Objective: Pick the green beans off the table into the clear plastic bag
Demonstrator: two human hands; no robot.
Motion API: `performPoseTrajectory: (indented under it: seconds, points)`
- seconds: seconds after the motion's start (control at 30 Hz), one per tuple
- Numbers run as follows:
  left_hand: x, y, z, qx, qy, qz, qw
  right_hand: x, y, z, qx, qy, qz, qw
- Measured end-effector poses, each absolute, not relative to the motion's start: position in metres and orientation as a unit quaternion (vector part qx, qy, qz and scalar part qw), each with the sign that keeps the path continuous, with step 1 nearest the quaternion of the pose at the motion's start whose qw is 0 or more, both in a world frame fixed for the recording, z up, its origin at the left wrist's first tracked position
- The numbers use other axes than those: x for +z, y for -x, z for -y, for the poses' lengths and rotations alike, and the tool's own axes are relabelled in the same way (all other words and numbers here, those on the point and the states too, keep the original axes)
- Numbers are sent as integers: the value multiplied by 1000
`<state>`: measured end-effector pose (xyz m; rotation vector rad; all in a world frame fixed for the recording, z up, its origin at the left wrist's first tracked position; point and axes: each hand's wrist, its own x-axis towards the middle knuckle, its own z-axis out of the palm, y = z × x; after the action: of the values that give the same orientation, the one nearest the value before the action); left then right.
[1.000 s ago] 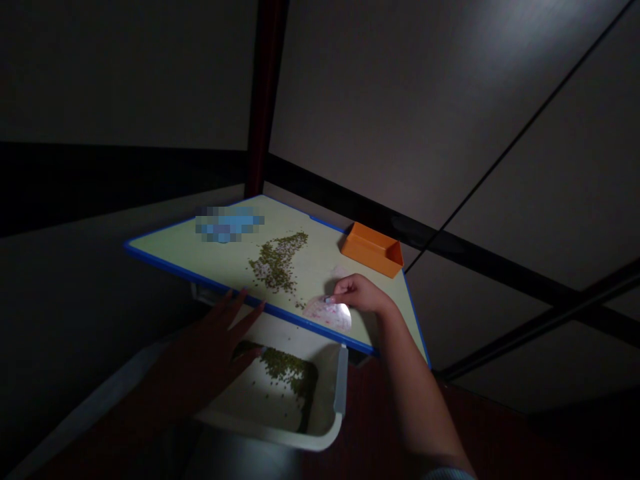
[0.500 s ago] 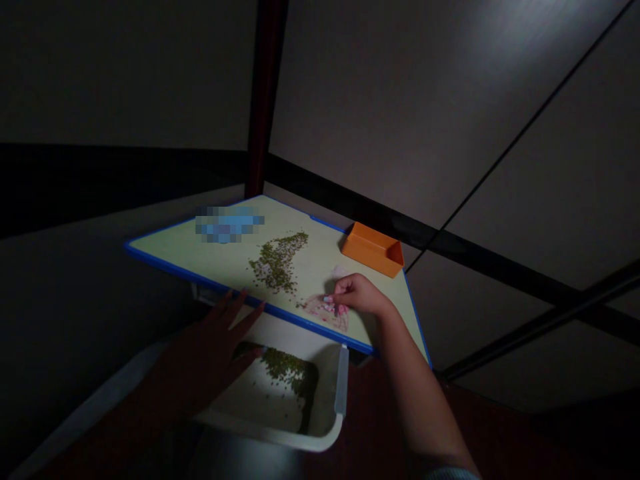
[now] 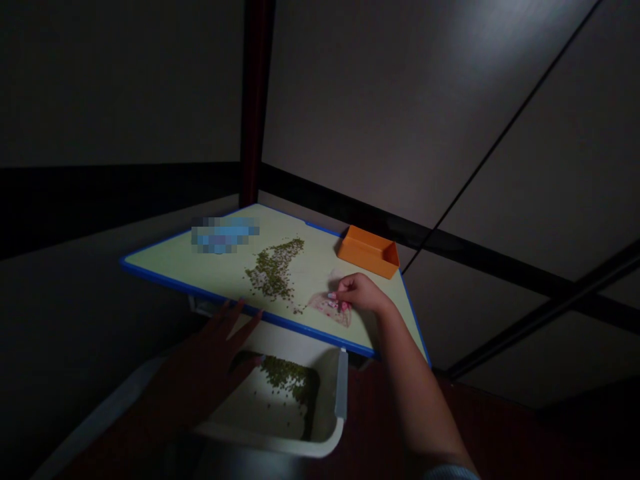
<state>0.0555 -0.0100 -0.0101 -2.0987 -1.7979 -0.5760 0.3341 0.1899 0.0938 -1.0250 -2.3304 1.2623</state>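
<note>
My right hand (image 3: pixel 359 292) is over the right part of a pale tabletop (image 3: pixel 320 257) with a blue rim. Its thumb and fingers are pinched together above a pinkish drawn patch (image 3: pixel 325 310) with small pink bits, and what lies between them is too small to make out. My left hand (image 3: pixel 213 353), in shadow, has its fingers spread by the near blue edge, over a white bin (image 3: pixel 330 433). Small green grains (image 3: pixel 274 273) are scattered across the middle of the tabletop, left of my right hand. More green grains (image 3: pixel 287 377) lie inside the bin below.
An orange open box (image 3: pixel 367 253) stands at the far right of the tabletop. Toward the back left lies a blurred-out blue item (image 3: pixel 225 235). Dark wall panels (image 3: pixel 400 120) rise behind the table, and the reddish floor (image 3: pixel 370 427) shows below.
The camera view has shifted slightly. My pinched right fingertips have moved a little to the right over the pink patch. The left hand stays by the near edge.
</note>
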Motion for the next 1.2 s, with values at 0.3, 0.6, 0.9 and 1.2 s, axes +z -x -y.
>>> performPoseTrajectory:
  seconds: [0.3,0.6,0.9,1.2]
  points:
    - [-10,-55,11,-193,735,629,165,94,-325,-183,473,341,798,151]
    - [-9,-56,11,-204,732,631,152,96,-323,-181,490,322,796,152]
    - [-3,-61,13,-206,722,649,125,87,-311,-180,428,340,813,198]
    - [1,-61,12,-201,728,644,121,91,-320,-182,463,316,809,178]
